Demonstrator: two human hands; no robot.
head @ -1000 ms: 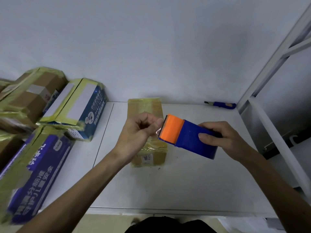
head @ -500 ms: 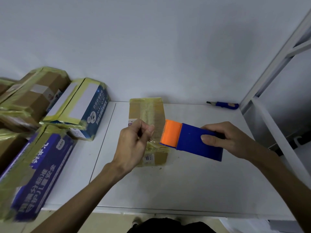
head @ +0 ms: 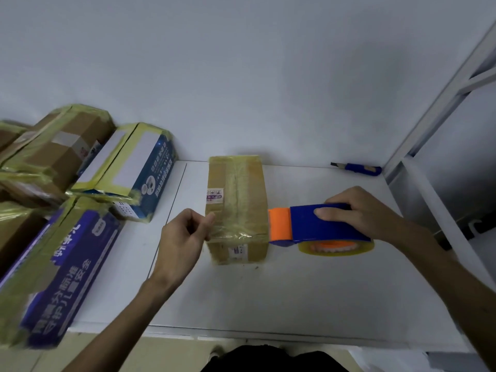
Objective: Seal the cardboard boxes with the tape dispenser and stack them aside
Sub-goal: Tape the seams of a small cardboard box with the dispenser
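Box: mid surface, in front of you.
Your L hand: pinches tape end by box's left side, so it's tight.
Your R hand: grips dispenser by box's right, to pull tape across.

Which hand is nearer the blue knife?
Right. The right hand, holding the tape dispenser, is just in front of the knife; the left hand is past the box.
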